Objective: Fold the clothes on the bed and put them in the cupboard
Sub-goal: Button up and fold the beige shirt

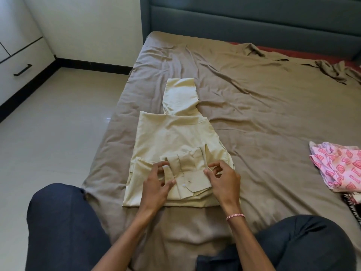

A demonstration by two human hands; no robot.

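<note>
Shirt (175, 137): thin woven cloth, pale cream, matt with a faint sheen, smooth, holds sharp creases. Cuff button (183, 185): white, glossy, looks plastic. Bedsheet (254, 94): brown cloth, matt, soft, heavily wrinkled. Headboard (254, 14): padded blue-grey upholstery, matt; fabric or faux leather, can't tell. Floor (58, 124): large pale tiles, polished, glossy, with a light reflection on them. Cupboard (17, 45): flat white panels, smooth, satin finish. Handle (22, 70): black, matt, likely metal. Skirting (93, 64): black, smooth. Pink printed cloth (338, 165): thin, matt, crumpled. Trousers (64, 222): dark navy cloth, matt, fine texture. Wrist band (235, 216): twisted pink-and-white thread.
</note>
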